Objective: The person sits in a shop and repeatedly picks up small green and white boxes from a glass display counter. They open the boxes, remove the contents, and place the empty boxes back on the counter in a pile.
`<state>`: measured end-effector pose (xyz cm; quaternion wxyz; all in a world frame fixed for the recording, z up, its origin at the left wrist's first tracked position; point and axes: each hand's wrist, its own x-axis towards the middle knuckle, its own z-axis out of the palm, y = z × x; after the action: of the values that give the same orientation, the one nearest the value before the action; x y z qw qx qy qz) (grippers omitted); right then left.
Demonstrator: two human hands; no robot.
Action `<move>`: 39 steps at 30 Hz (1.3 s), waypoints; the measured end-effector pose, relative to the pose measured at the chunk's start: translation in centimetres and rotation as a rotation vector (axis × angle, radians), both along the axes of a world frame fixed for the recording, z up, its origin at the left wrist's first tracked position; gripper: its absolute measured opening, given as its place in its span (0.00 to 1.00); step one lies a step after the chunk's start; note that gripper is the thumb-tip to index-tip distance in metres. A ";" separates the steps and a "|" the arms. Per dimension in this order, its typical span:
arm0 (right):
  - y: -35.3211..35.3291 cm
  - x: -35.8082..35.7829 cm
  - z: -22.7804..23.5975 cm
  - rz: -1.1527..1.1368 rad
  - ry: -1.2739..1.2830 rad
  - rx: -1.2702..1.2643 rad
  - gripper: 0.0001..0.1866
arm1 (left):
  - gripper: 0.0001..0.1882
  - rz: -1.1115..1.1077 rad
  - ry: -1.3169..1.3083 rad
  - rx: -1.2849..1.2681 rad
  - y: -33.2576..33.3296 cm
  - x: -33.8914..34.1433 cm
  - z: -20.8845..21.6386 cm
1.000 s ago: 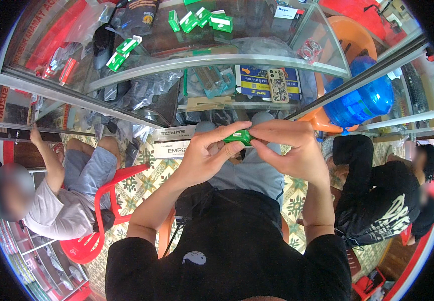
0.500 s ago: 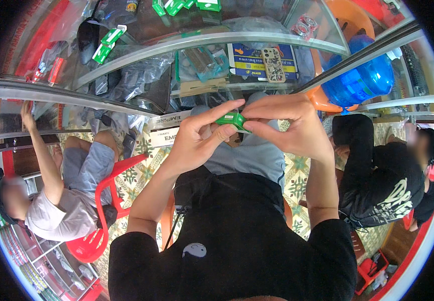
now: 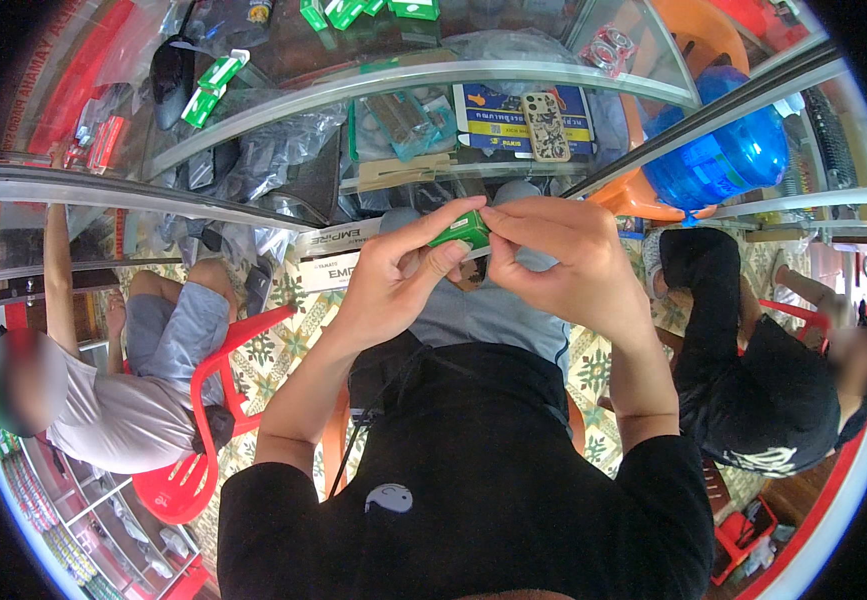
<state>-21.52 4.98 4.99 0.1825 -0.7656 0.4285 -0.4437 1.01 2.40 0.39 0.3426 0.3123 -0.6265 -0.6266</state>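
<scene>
Where it shows, the box (image 3: 465,231) is green.

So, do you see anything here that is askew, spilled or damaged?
Nothing looks spilled or broken. The held green box shows no clear damage, though it is partly covered. At the glass counter, only the crumpled clear plastic and the small green boxes, lying at uneven angles, look untidy.

green box (image 3: 465,230): fingers (image 3: 431,224) hide part | upper cartons (image 3: 412,9): cut off
</scene>
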 end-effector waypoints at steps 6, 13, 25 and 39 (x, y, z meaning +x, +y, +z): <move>0.1 -0.4 -0.3 -0.005 -0.047 0.092 0.11 | 0.23 0.012 -0.010 0.010 0.3 -0.2 -0.4; 0.2 -0.8 -0.3 -0.001 -0.204 0.252 0.14 | 0.21 0.067 0.065 0.040 0.5 -0.4 -0.3; -0.2 -0.6 -1.1 0.045 -0.374 0.316 0.15 | 0.32 0.084 0.385 0.176 1.2 -1.1 -1.3; 0.9 0.0 -1.2 -0.045 -0.133 0.082 0.09 | 0.31 0.209 0.244 -0.159 0.5 -1.0 -1.7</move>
<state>-21.49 5.84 3.76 0.2316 -0.7164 0.4504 -0.4798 0.06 2.88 -1.27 0.5027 0.2693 -0.5921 -0.5694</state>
